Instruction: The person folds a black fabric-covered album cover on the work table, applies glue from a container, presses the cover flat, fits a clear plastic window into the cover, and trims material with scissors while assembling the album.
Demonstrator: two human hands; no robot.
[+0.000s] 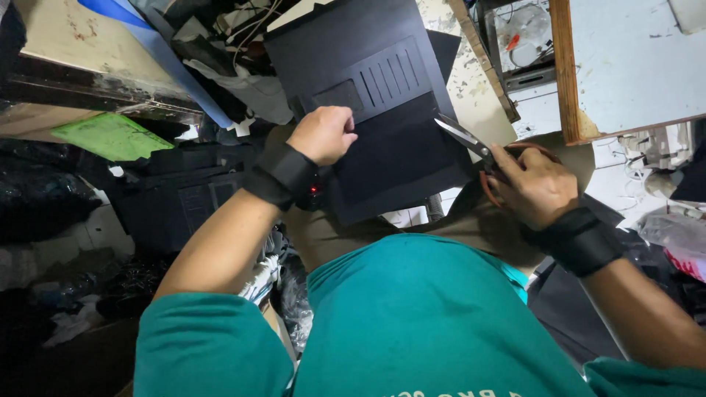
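Note:
My left hand (321,134) grips the left edge of a large black sheet (382,110) with a stitched panel of slots, held up in front of me. My right hand (531,184) is closed around the brown handles of a pair of scissors (465,137). Their metal blades touch the right edge of the black sheet. Both wrists wear black bands.
A wooden-edged white table (632,66) stands at the right. A heap of black pieces (184,191) lies at the left, with a green sheet (110,136) and a blue strip (176,73) above it. Cloth scraps and wires (235,51) sit behind the black sheet.

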